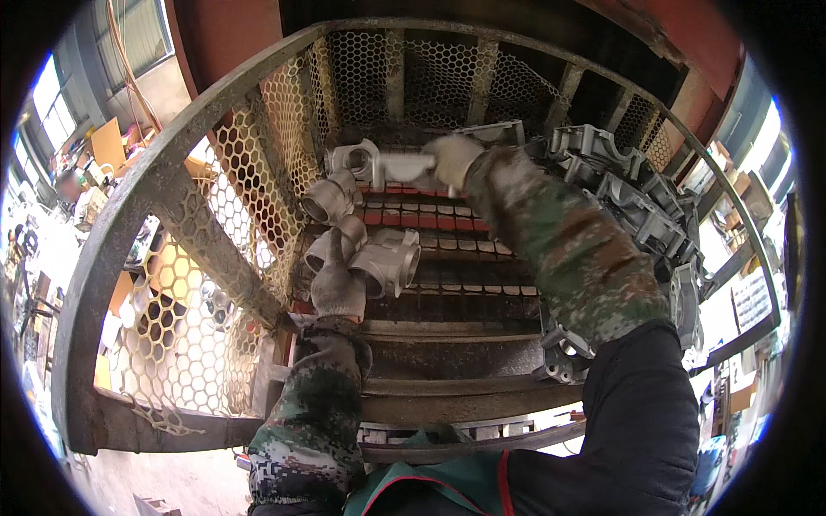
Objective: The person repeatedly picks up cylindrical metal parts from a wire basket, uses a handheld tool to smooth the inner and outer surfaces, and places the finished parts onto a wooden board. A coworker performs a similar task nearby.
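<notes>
My gloved left hand (pixel 338 291) is at the left side of a mesh cage, closed on a short tubular metal casting (pixel 351 234), with a finger laid along it. Touching its right side is a wider grey casting (pixel 389 261) with an open round end. My gloved right hand (pixel 458 162), smeared by motion, reaches to the back and grips the right end of a pale metal casting (pixel 403 168). That piece has a ring-shaped left end. Another tubular casting (pixel 331 199) rests between the two hands' pieces, against the left mesh.
The cage's curved metal rim (pixel 163 142) runs around the work. Its floor is slatted, with dark crossbars (pixel 447 331). Several bracket-like grey castings (pixel 632 202) are piled along the right side. A person (pixel 70 185) is far off at the left.
</notes>
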